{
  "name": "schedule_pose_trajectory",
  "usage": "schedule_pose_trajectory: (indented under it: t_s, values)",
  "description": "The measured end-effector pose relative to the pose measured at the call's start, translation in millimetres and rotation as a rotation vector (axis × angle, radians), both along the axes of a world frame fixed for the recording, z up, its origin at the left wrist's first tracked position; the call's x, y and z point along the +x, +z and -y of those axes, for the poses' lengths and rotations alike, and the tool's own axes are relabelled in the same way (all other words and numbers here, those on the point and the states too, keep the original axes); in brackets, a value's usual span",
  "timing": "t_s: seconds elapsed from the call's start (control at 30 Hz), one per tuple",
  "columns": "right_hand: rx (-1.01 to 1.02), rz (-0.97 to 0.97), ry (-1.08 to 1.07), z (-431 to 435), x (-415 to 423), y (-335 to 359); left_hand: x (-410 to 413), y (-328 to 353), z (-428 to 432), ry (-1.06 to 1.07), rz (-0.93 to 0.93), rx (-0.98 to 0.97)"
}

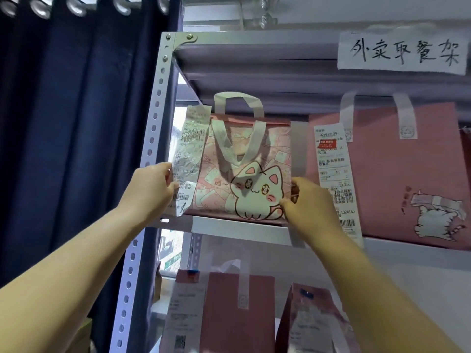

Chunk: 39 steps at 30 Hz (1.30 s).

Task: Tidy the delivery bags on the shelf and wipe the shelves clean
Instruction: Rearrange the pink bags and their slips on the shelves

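A small pink cat-print bag (244,169) is held upright at the left end of the upper shelf (242,228). Its left edge, together with a crumpled receipt (190,154), is gripped by the left hand (150,192). Its lower right corner is pinched by the right hand (308,202). A larger pink bag (407,174) is stood just to the right. 2 darker bags (239,314) are seen on the shelf below.
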State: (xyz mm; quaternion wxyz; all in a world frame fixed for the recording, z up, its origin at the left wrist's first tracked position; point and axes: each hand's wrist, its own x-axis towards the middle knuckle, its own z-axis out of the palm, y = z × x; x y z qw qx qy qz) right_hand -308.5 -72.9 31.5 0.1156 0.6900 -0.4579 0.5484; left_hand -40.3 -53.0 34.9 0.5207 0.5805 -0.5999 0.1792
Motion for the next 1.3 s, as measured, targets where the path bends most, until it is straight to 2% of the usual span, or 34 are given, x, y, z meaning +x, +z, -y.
schedule_pose_trajectory:
  t_s: [0.07,0.23,0.37,0.47,0.73,0.83,0.93,1.1,1.3]
  values:
    - [-0.002,-0.011,-0.010,0.2,-0.8,0.3,-0.8,-0.8,-1.6,0.012,0.013,-0.010]
    - [-0.132,0.010,-0.046,-11.9,-11.0,-0.4,-4.5,-3.9,-14.0,0.048,0.031,-0.195]
    - [-0.281,0.052,-0.042,-31.2,-24.4,-6.8,-20.6,-5.4,-28.3,-0.029,0.091,-0.279]
    - [-0.304,0.052,-0.090,-42.9,-40.4,-14.0,-44.3,-6.2,-36.5,-0.142,0.135,-0.289]
    - [-0.250,0.039,-0.329,-65.9,-103.4,-32.7,-126.4,-22.4,-32.1,-0.400,0.287,-0.275]
    - [-0.227,0.031,-0.431,-70.5,-128.6,-40.2,-160.3,-27.1,-27.2,-0.434,0.317,-0.266]
    - [-0.102,0.030,-0.504,-68.8,-152.0,-43.6,-189.5,-30.3,-19.1,-0.416,0.307,-0.221]
    - [0.071,-0.017,-0.457,-57.4,-180.6,-45.0,-222.9,-35.4,-5.1,-0.324,0.216,-0.028]
    - [0.105,-0.035,-0.316,-45.5,-198.6,-53.1,-246.9,-42.3,2.3,-0.278,0.135,0.020]
